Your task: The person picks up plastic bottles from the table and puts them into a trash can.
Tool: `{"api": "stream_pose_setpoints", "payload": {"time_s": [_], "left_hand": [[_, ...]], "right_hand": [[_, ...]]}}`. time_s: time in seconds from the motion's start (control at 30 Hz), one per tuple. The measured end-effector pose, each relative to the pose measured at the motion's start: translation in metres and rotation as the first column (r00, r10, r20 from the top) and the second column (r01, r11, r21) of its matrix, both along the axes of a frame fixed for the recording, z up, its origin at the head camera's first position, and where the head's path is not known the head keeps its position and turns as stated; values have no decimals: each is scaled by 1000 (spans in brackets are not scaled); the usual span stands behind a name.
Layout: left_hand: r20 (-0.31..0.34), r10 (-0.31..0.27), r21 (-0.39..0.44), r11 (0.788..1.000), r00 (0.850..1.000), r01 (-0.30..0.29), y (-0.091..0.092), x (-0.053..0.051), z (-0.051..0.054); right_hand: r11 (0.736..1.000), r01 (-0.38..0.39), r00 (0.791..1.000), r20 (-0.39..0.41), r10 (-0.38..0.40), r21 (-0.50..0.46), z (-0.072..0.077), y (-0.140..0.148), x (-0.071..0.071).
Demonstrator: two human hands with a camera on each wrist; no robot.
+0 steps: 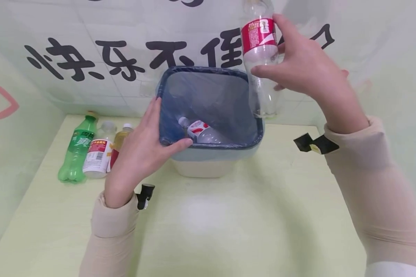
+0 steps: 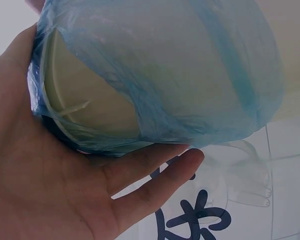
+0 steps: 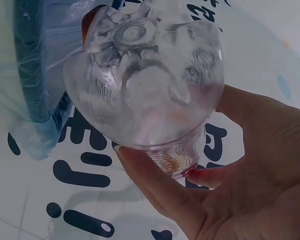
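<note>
Above the right edge of the bin, my right hand [image 1: 298, 61] grips a clear plastic bottle [image 1: 260, 42] with a red label, its ribbed base toward the right wrist camera [image 3: 145, 95]. The bottle is upright and looks nearly see-through. A bin [image 1: 211, 156] lined with a bluish plastic bag stands on the table. My left hand [image 1: 142, 144] rests against its front left corner, fingers stretched along the side and thumb along the front rim. In the left wrist view, the bag [image 2: 190, 75] lies against the palm and fingers. Inside the bin lies another clear bottle [image 1: 202, 129].
Left of the bin, a green bottle [image 1: 78, 150], a white-labelled bottle [image 1: 97, 154] and a bottle of amber colour [image 1: 121, 134] lie side by side, the last partly behind my left hand. A lettered wall [image 1: 124, 92] rises behind the pale table [image 1: 201, 223].
</note>
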State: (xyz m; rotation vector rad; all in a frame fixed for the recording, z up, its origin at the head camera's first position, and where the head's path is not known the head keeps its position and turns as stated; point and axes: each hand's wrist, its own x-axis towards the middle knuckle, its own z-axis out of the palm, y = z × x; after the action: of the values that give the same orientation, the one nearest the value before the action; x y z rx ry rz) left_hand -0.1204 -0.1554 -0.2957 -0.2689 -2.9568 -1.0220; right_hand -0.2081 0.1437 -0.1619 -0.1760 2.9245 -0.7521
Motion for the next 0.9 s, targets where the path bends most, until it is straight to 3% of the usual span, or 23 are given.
{"api": "stream_pose_setpoints", "payload": {"time_s": [0.47,0.63,0.9], "left_hand": [[9,-10,-12,1000,1000,10,-4,6,-2],[18,-10,-12,1000,1000,11,-6,7,-2],[15,-18,-10,1000,1000,19,-9,10,-4]], "right_hand": [[999,44,998,-53,-44,-4,-12,-9,3],[993,37,992,-114,-50,-111,-25,-17,2],[951,21,972,-217,-91,-307,-42,-26,0]]}}
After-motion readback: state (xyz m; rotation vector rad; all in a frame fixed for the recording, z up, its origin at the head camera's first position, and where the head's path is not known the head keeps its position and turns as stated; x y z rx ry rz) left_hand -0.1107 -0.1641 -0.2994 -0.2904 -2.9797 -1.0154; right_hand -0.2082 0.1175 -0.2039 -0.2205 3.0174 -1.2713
